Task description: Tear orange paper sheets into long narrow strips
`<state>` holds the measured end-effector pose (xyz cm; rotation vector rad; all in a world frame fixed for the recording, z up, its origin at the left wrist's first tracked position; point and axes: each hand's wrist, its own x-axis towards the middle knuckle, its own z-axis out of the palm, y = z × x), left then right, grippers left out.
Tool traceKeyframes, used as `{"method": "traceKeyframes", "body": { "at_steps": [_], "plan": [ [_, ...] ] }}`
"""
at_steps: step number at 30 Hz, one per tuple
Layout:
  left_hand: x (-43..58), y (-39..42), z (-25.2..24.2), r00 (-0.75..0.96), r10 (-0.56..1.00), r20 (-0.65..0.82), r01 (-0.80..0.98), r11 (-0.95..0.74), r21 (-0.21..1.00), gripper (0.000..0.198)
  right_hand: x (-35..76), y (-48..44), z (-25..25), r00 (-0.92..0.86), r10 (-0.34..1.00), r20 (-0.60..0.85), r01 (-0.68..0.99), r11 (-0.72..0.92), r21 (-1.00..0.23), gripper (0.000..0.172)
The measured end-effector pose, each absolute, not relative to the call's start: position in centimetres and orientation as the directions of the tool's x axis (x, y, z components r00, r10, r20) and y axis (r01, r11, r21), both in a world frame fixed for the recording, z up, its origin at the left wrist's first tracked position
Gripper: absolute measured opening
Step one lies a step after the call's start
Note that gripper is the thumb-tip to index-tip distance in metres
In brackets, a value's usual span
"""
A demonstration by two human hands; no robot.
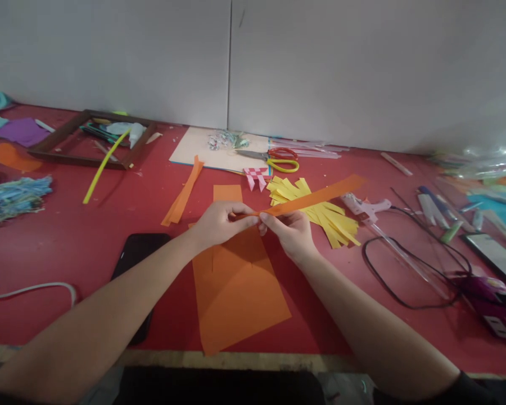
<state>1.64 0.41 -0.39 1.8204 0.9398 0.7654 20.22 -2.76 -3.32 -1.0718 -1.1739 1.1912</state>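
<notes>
Between my two hands stretches an orange paper strip (320, 195), its free end reaching out to the right. My left hand (223, 224) pinches it at the left end, thumb and fingers together. Close beside it, my right hand (290, 229) pinches the same strip between thumb and finger. Beneath the hands lies an orange paper sheet (240, 298) with another orange piece (227, 193) at its top. A few more orange strips (183, 194) rest to the left. Behind my right hand is a fanned pile of yellow paper strips (329, 216).
Scissors (283, 160) and a pink woven paper piece (256, 177) lie near a pale board (194, 147). A glue gun (366, 209) with a looping black cord is at the right. To the left are a black phone (143, 253), a brown wooden frame (59, 138) and a yellow strip (105, 167).
</notes>
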Motion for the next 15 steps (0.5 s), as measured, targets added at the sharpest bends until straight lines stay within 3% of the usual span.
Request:
{"method": "traceKeyframes", "body": {
  "at_steps": [15],
  "plan": [
    [1.42, 0.48, -0.20, 0.472, 0.877, 0.090, 0.369, -0.290, 0.883, 0.032, 20.41, -2.17, -3.36, 0.042, 0.999, 0.008, -0.236, 0.017, -0.972, 0.021]
  ]
}}
